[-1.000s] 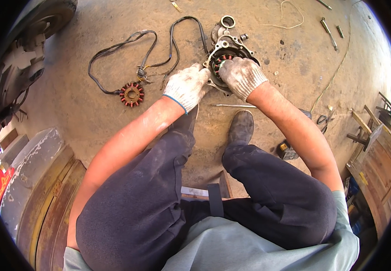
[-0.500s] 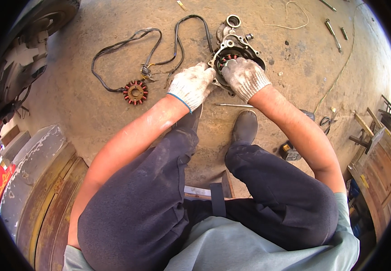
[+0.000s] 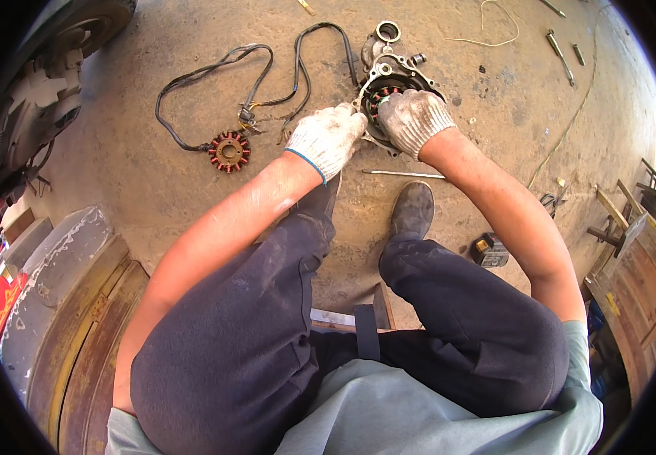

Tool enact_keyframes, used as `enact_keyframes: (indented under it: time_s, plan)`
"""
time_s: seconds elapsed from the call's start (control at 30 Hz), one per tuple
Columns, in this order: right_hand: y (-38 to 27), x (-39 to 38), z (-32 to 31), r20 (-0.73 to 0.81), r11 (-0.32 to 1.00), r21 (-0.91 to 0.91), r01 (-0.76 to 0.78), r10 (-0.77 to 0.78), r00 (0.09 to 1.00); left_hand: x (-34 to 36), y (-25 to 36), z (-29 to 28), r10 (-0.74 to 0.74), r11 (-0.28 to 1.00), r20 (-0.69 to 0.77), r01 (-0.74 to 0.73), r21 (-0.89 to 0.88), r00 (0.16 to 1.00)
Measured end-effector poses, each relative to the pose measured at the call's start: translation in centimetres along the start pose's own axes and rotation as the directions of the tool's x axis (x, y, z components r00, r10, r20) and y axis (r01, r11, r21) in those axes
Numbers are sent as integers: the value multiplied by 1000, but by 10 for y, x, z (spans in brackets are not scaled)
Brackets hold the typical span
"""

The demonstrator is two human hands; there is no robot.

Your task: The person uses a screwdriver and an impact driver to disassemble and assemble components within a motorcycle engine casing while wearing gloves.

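Note:
A metal engine cover [image 3: 383,70] with an open, dark round cavity lies on the floor in front of me. Inside the cavity sits a stator coil ring [image 3: 383,94] with red windings, partly hidden by my glove. My left hand [image 3: 329,136], in a dirty white knit glove, is closed on the cover's near left edge. My right hand [image 3: 413,120], gloved too, reaches into the cavity by the coil ring with fingers curled; their tips are hidden, and a bit of green shows beside them. To the left lies a second stator coil [image 3: 229,152], joined to a black cable [image 3: 162,114].
A long thin screwdriver-like rod [image 3: 403,174] lies near my boots. Beside my right leg is a black and yellow battery pack [image 3: 488,250]. Metal tools [image 3: 560,57] and pale wire [image 3: 494,44] are at the far right. A vehicle wheel [image 3: 89,34] stands far left.
My right hand has turned and shifted slightly within the cover, exposing more of the coil ring's left side. My left hand keeps its hold on the edge.

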State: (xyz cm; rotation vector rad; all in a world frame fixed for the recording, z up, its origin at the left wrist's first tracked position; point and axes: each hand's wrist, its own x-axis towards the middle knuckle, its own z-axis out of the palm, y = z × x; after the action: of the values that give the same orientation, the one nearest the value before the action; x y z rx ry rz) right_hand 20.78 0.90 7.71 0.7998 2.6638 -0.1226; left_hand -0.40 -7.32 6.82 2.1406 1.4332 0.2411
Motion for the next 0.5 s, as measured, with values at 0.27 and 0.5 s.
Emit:
enact_keyframes:
  time_s: [0.27, 0.5]
  plan:
    - [1, -3, 0, -73, 998, 62, 12, -7, 997, 0, 1, -2, -13, 1000, 16, 13, 11, 1000]
    - [35, -22, -44, -131, 918, 339, -205, 262, 956, 2, 3, -8, -27, 999, 60, 29, -29, 998]
